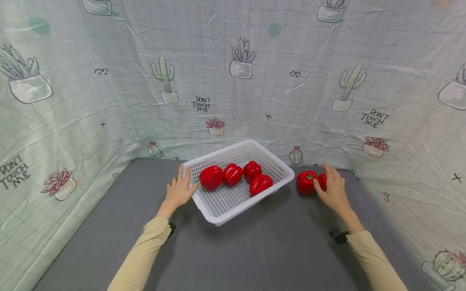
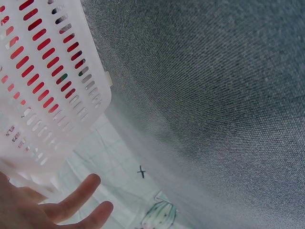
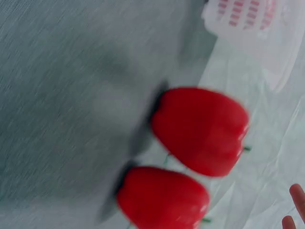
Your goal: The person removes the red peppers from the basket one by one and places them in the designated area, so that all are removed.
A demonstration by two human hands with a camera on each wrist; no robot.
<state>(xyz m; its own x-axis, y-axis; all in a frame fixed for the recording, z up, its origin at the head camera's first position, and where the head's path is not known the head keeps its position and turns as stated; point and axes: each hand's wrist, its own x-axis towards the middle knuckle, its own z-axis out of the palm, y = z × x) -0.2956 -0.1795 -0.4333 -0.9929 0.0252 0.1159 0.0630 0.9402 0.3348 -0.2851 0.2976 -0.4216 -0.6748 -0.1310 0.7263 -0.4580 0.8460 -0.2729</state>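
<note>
A white perforated plastic basket (image 1: 217,219) stands slightly turned on the grey table, with several red bell peppers (image 1: 211,178) inside. At its left rim my left hand (image 1: 178,192) rests with the fingers spread and the thumb by the edge; two straight fingers (image 2: 78,196) show below the basket wall in the left wrist view. Right of the basket lie two more bell peppers, one (image 1: 305,183) with its green stem visible and another (image 1: 322,180) partly hidden by my right hand (image 1: 334,191). That hand hovers over them, fingers apart, holding nothing.
A grey cloth-like surface (image 1: 255,250) covers the table. Behind and on both sides hangs a pale sheet (image 1: 218,81) printed with cacti, close to the basket's back edge. Dark wrist straps (image 1: 339,236) sit at the sleeve cuffs.
</note>
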